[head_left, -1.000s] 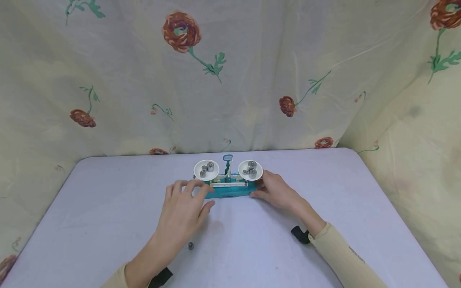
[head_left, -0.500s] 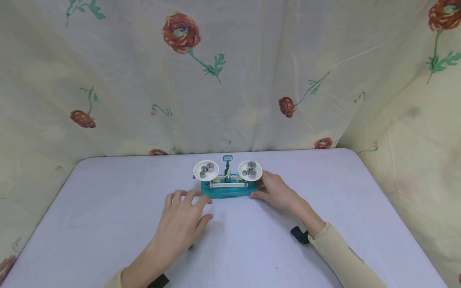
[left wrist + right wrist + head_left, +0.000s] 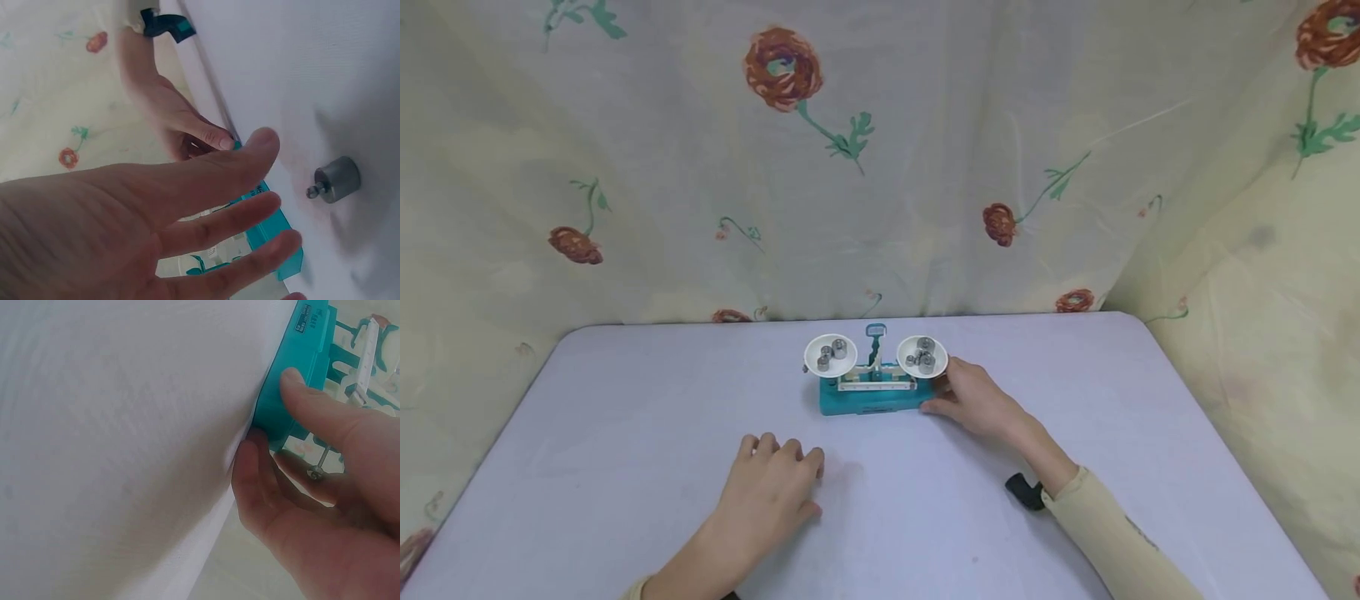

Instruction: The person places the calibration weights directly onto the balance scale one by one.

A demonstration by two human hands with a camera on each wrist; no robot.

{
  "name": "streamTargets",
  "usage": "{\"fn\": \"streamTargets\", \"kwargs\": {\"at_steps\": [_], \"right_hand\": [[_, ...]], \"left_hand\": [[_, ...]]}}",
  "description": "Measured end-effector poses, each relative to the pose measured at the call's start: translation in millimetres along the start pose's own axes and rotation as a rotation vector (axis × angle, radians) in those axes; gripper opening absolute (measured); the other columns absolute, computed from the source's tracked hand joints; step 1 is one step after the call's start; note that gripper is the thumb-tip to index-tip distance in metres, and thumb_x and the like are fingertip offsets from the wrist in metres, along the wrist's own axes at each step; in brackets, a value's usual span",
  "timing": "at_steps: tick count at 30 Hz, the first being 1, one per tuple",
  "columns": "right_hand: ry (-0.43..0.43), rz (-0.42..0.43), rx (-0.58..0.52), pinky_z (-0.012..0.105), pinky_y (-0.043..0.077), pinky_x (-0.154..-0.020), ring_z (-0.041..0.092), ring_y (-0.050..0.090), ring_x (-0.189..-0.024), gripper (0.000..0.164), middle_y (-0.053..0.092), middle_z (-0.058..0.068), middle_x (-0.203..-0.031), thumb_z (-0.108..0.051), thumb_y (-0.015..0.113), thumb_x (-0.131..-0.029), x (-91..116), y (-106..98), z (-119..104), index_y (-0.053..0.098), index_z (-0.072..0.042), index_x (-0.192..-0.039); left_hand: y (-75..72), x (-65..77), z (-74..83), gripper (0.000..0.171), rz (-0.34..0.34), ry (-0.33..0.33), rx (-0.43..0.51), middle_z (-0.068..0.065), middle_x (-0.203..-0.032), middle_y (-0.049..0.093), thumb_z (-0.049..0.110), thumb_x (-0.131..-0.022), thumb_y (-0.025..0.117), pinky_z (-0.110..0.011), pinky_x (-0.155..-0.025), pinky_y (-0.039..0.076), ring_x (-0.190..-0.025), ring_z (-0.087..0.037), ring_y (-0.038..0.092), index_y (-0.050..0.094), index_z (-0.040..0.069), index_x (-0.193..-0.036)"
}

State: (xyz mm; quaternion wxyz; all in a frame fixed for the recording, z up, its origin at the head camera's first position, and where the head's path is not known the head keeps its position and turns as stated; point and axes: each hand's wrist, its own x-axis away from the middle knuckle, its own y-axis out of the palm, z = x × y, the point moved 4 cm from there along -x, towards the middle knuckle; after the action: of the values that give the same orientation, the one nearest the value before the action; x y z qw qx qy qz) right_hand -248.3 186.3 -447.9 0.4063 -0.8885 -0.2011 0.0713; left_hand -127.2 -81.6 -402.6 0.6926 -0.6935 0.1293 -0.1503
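A teal two-pan balance scale (image 3: 877, 400) stands toward the back of the table. Small metal weights (image 3: 839, 347) lie in its left pan (image 3: 814, 360), and several more weights (image 3: 927, 360) in its right pan (image 3: 910, 342). My right hand (image 3: 973, 400) grips the right end of the base; in the right wrist view its thumb (image 3: 306, 400) lies on the front face, fingers at the end. My left hand (image 3: 763, 500) is in front of the scale, fingers spread and holding nothing. The left wrist view shows a lone knobbed weight (image 3: 339, 179) beyond its fingertips, hidden in the head view.
A pale cloth covers the table (image 3: 625, 433). Behind it and on the right hang flowered curtains (image 3: 880, 167). A black wrist strap piece (image 3: 1025, 492) sits by the right sleeve.
My left hand has drawn away from the scale, back toward the near left, and now covers the lone weight in the head view. My right hand has stayed on the base.
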Motion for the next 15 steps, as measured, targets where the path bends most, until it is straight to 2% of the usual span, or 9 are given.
{"fn": "streamTargets", "kwargs": {"at_steps": [6, 11, 15], "right_hand": [[0.007, 0.004, 0.002, 0.046, 0.062, -0.103, 0.035, 0.073, -0.122, 0.066, 0.069, 0.021, -0.135, -0.014, 0.08, -0.098, 1, 0, 2, 0.047, -0.001, -0.154], [-0.002, 0.006, 0.001, 0.046, 0.061, -0.104, 0.035, 0.072, -0.123, 0.066, 0.068, 0.021, -0.136, -0.014, 0.08, -0.098, 0, 0, 3, 0.047, -0.001, -0.154], [-0.012, 0.004, -0.003, 0.047, 0.061, -0.103, 0.035, 0.073, -0.123, 0.065, 0.069, 0.02, -0.135, -0.014, 0.08, -0.098, 0, 0, 3, 0.048, -0.001, -0.153]], "left_hand": [[8.3, 4.1, -3.2, 0.048, -0.087, -0.009, -0.006, -0.001, -0.075, 0.062, 0.042, -0.068, 0.101, -0.048, -0.083, 0.049, -0.076, -0.027, 0.056, 0.068, 0.018, -0.093], [17.3, 6.9, -3.6, 0.054, -0.181, -0.004, -0.05, -0.005, -0.083, 0.068, 0.043, -0.068, 0.1, -0.054, -0.09, 0.052, -0.085, -0.032, 0.064, 0.07, 0.015, -0.101], [22.1, 9.8, -4.4, 0.057, -0.223, 0.001, -0.062, -0.008, -0.089, 0.071, 0.042, -0.071, 0.099, -0.056, -0.094, 0.054, -0.088, -0.034, 0.067, 0.071, 0.014, -0.111]]}}
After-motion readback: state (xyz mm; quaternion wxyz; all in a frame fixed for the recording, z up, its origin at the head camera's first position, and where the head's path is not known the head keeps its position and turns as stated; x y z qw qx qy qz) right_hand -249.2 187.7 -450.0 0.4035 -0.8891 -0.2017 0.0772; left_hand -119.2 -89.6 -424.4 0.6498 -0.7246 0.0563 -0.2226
